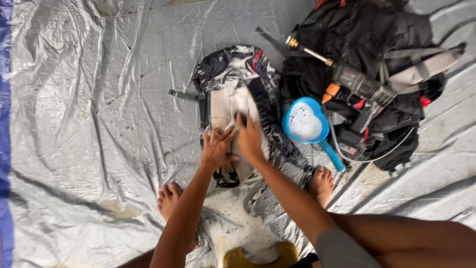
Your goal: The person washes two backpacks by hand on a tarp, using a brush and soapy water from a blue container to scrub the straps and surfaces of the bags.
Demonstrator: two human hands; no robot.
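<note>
A soapy backpack [238,94] is lying flat mid-tarpaulin [89,109], straps up, so both palms can press it. The left hand [216,148] and right hand [249,139] are resting flat, fingers spread, gripping nothing. A blue scoop [306,123] and a pressure-washer gun [354,82] are lying on 1 black bag [357,34] toward the tarpaulin's right edge.

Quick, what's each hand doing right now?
Left hand: open, fingers spread, pressed flat on the soapy backpack.
Right hand: open, flat on the same backpack.
</note>
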